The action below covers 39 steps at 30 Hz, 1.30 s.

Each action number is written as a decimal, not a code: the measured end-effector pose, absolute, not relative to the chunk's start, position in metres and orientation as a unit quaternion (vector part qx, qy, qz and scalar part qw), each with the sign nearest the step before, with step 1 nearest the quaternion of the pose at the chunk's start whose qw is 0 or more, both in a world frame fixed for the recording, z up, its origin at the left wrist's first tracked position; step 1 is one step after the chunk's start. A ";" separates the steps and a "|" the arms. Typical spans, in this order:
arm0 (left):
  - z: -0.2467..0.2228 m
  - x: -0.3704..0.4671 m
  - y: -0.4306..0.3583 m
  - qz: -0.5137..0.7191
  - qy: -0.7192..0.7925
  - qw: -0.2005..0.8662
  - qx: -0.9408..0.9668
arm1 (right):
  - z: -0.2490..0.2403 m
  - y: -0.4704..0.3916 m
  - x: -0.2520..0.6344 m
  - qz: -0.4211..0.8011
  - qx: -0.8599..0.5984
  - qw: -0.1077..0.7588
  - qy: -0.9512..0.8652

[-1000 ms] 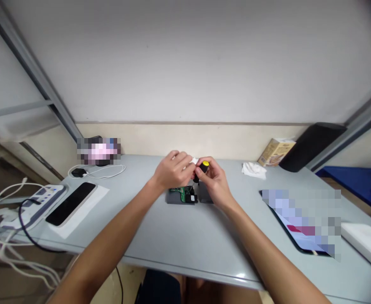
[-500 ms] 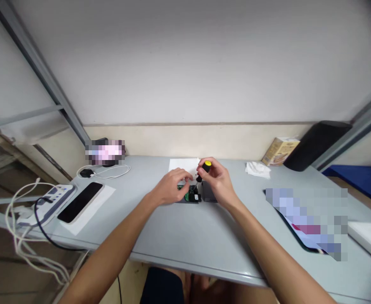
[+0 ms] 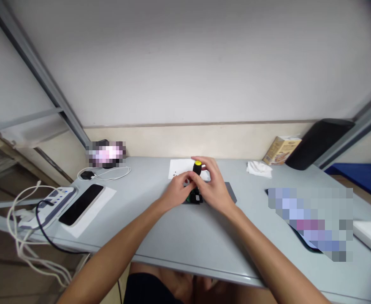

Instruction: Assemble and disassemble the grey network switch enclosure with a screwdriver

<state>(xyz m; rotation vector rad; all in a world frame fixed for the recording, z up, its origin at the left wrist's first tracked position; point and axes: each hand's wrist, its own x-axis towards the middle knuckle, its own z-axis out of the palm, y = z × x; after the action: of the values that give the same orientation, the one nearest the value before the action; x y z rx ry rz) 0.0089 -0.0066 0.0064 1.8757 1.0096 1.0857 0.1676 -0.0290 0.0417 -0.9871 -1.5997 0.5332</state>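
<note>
A screwdriver (image 3: pixel 197 167) with a black handle and yellow cap stands nearly upright in my right hand (image 3: pixel 215 185), its handle between thumb and fingers. Its tip is hidden behind my hands. Close against its lower part, my left hand (image 3: pixel 177 191) has its fingers bent together in a pinch; what they hold, if anything, I cannot make out. Below both hands lies a small device with a green circuit board and black parts (image 3: pixel 195 197), mostly covered by the fingers. A dark grey flat piece (image 3: pixel 231 192) sticks out to the right, beneath my right hand.
Tiny dark bits lie on a white paper (image 3: pixel 180 165) behind my hands. To the left are a phone (image 3: pixel 82 204) on paper, a power strip (image 3: pixel 47 207) and cables. Crumpled tissue (image 3: pixel 259 168), a box (image 3: pixel 282 150) and a black cylinder (image 3: pixel 320 143) stand at the right back.
My right hand has shifted slightly left with the screwdriver. My left hand has moved right, its fingers closing near the screwdriver's lower part and covering more of the circuit board.
</note>
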 end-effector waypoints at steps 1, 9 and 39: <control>0.006 0.009 -0.007 0.427 0.385 0.369 0.730 | 0.043 -0.039 0.163 0.194 -0.432 0.565 -0.675; -0.003 0.015 -0.005 0.384 0.361 0.412 0.744 | 0.031 -0.149 0.107 0.213 -0.450 0.629 -0.597; 0.017 0.000 0.002 0.406 0.358 0.449 0.711 | -0.003 -0.091 0.129 0.013 -0.534 0.235 -0.812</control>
<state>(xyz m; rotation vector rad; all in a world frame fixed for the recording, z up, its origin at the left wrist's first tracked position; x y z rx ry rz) 0.0003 0.0017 0.0168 1.7585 0.8854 1.0039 0.1286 -0.0915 -0.0030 -1.4646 -2.2298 0.0363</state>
